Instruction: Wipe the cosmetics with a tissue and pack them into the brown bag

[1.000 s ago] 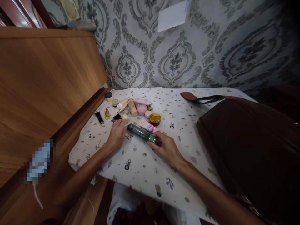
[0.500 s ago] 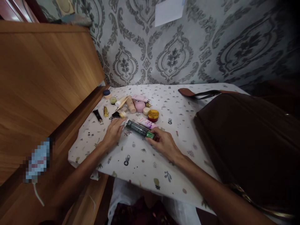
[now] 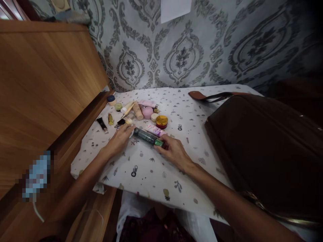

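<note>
Little changes: a right hand (image 3: 176, 153) still pinches the green cap (image 3: 158, 143) of a dark tube (image 3: 144, 135), left of and nearer than the gold-lidded jar (image 3: 162, 121). The left hand (image 3: 118, 140) meets its far end, grip unclear; the tube remains capped.

Worn items: one dark maroon garment (image 3: 151, 228) with small, paler, blurred markings, bottom centre of the frame; white fabric (image 3: 126, 211) flanking it, soft-folded, plain; one left hand (image 3: 121, 139) and one right hand (image 3: 174, 151), both bare, forearms likewise.
</note>
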Action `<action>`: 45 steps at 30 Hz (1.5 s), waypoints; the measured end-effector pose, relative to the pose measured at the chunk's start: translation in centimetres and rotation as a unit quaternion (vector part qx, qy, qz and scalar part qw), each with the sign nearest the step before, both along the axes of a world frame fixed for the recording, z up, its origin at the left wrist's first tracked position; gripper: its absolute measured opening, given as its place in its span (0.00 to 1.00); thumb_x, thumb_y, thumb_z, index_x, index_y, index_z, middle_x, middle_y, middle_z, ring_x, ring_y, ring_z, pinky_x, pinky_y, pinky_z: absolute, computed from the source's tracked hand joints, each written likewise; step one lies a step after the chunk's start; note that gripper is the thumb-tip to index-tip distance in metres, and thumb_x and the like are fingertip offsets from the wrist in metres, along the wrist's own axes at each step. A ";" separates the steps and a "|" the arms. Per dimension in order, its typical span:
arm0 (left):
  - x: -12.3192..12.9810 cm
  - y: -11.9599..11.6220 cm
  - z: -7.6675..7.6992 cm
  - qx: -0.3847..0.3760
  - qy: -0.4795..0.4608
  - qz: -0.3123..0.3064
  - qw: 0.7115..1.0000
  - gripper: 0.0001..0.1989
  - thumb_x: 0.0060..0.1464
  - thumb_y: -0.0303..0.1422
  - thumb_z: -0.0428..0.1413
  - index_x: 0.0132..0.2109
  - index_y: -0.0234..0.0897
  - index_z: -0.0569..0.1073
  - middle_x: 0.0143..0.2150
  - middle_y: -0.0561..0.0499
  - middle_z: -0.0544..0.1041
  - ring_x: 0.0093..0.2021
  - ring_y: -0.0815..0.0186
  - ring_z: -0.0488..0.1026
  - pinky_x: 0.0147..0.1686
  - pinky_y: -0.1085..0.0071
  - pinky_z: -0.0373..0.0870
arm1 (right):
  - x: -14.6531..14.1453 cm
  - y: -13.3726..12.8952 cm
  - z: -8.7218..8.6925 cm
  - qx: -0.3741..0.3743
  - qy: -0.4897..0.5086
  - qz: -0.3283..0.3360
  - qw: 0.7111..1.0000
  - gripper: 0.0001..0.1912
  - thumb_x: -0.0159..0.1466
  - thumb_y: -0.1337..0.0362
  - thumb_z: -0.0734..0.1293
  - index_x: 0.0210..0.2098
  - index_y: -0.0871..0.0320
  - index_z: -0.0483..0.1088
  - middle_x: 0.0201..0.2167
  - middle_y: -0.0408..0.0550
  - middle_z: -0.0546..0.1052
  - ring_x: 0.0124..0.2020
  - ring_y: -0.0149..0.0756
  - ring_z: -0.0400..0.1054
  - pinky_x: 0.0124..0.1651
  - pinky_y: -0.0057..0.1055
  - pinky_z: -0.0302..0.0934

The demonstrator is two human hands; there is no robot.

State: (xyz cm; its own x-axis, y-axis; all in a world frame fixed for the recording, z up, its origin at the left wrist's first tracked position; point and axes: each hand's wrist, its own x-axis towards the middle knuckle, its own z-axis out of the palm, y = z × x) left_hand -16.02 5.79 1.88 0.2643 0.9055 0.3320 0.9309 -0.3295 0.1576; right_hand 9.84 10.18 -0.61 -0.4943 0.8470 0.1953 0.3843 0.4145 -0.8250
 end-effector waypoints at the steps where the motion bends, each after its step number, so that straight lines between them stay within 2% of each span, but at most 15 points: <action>1: 0.0 0.0 0.0 -0.005 -0.008 0.009 1.000 0.20 0.64 0.25 0.44 0.60 0.36 0.68 0.49 0.42 0.70 0.49 0.58 0.69 0.52 0.60 0.72 | 0.0 0.0 0.0 -0.002 0.001 0.000 1.000 0.08 0.57 0.59 0.67 0.31 0.56 0.66 0.23 0.40 0.69 0.24 0.32 0.60 0.31 0.28 0.54; 4: 0.3 0.0 0.0 -0.008 -0.040 0.053 0.998 0.16 0.63 0.28 0.48 0.57 0.37 0.68 0.46 0.45 0.68 0.45 0.61 0.70 0.49 0.62 0.73 | 0.0 0.1 -0.2 -0.007 0.007 -0.003 1.000 0.08 0.57 0.59 0.67 0.31 0.56 0.66 0.22 0.39 0.68 0.24 0.32 0.60 0.30 0.28 0.54; 9: 1.3 0.2 0.4 0.062 -0.083 0.109 0.989 0.09 0.62 0.27 0.50 0.48 0.37 0.71 0.47 0.45 0.71 0.46 0.59 0.71 0.51 0.60 0.72 | -0.1 0.1 -0.2 -0.009 0.013 -0.001 1.000 0.07 0.58 0.59 0.67 0.31 0.56 0.66 0.21 0.38 0.68 0.23 0.32 0.60 0.30 0.28 0.54; 12: 2.1 0.4 0.3 0.081 -0.085 0.103 0.988 0.09 0.63 0.27 0.49 0.47 0.36 0.72 0.45 0.45 0.74 0.47 0.59 0.72 0.50 0.61 0.72 | -0.1 -0.1 0.1 -0.013 0.016 -0.002 1.000 0.08 0.58 0.59 0.67 0.30 0.56 0.66 0.21 0.38 0.67 0.23 0.32 0.60 0.30 0.28 0.54; 17: 2.7 0.8 -0.7 0.106 -0.070 0.066 0.990 0.19 0.64 0.25 0.44 0.57 0.38 0.73 0.47 0.45 0.72 0.48 0.60 0.72 0.50 0.62 0.72 | 0.0 -0.3 0.4 -0.013 0.016 -0.008 1.000 0.08 0.59 0.59 0.67 0.30 0.56 0.67 0.20 0.38 0.67 0.23 0.31 0.59 0.30 0.28 0.54; 21: 2.3 0.8 -1.4 0.109 -0.063 0.051 0.991 0.18 0.63 0.25 0.44 0.50 0.38 0.77 0.50 0.44 0.71 0.50 0.59 0.71 0.50 0.61 0.73 | 0.0 -0.2 0.2 -0.014 0.019 -0.010 1.000 0.08 0.59 0.59 0.67 0.29 0.56 0.67 0.19 0.38 0.67 0.22 0.31 0.60 0.28 0.28 0.54; 23: 2.3 0.5 -1.6 0.107 -0.067 0.063 0.990 0.16 0.65 0.27 0.45 0.50 0.37 0.76 0.51 0.43 0.71 0.49 0.60 0.72 0.51 0.61 0.73 | -0.1 -0.2 0.2 -0.022 0.023 -0.008 0.999 0.08 0.59 0.59 0.66 0.29 0.55 0.66 0.18 0.38 0.67 0.22 0.31 0.60 0.28 0.28 0.53; 26: 2.5 -0.1 -1.7 0.093 -0.070 0.093 0.989 0.15 0.65 0.31 0.48 0.54 0.35 0.73 0.54 0.42 0.70 0.50 0.60 0.72 0.54 0.60 0.72 | -0.1 -0.2 0.3 -0.033 0.026 -0.006 0.999 0.08 0.59 0.59 0.66 0.28 0.55 0.66 0.18 0.38 0.67 0.21 0.32 0.61 0.27 0.27 0.53; 31: 2.6 -0.6 -2.0 0.065 -0.083 0.101 0.989 0.19 0.61 0.24 0.48 0.58 0.36 0.67 0.55 0.42 0.71 0.57 0.58 0.70 0.59 0.57 0.68 | 0.0 -0.3 0.3 -0.039 0.029 -0.007 0.999 0.08 0.59 0.59 0.66 0.29 0.55 0.66 0.18 0.38 0.69 0.21 0.31 0.62 0.26 0.27 0.54; 38: 1.8 0.0 -2.2 0.074 -0.099 0.130 0.984 0.19 0.59 0.26 0.50 0.58 0.35 0.66 0.54 0.40 0.75 0.56 0.54 0.72 0.57 0.54 0.70 | 0.0 -0.1 0.0 -0.053 0.035 -0.005 0.998 0.08 0.59 0.58 0.66 0.29 0.55 0.66 0.18 0.39 0.69 0.22 0.33 0.64 0.27 0.28 0.55; 45: 1.6 0.1 -1.9 0.060 -0.108 0.138 0.983 0.14 0.61 0.27 0.47 0.52 0.33 0.68 0.48 0.41 0.75 0.48 0.55 0.74 0.50 0.57 0.73 | 0.0 -0.1 0.0 -0.074 0.040 -0.004 0.996 0.09 0.60 0.57 0.66 0.30 0.55 0.65 0.19 0.39 0.71 0.21 0.33 0.65 0.26 0.28 0.57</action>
State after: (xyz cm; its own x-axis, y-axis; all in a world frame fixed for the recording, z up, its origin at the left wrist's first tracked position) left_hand -14.42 5.84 0.00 -0.0743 0.8835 0.4624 0.9367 -0.0973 0.3363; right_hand 9.80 10.10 -0.62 -0.4751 0.8735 0.1058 0.3179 0.2825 -0.9051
